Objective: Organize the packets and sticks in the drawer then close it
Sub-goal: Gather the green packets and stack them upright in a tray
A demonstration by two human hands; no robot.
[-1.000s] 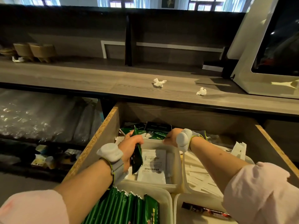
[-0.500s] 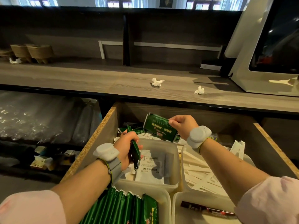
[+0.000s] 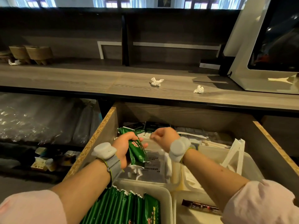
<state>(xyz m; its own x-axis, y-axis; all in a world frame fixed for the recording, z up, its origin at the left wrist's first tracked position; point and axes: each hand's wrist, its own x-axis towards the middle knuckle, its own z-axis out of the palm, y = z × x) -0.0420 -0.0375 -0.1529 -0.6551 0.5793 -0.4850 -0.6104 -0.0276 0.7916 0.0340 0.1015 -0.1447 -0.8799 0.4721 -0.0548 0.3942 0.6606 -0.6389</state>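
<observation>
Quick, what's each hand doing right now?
Left hand: gripping green packets.
Right hand: fingers curled, holding nothing visible.

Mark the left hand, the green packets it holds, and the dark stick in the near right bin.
left hand (image 3: 120, 146): head view, back of the hand.
green packets (image 3: 137, 152): head view, middle of the front packet.
dark stick (image 3: 200, 206): head view, middle of its wrapper.
</observation>
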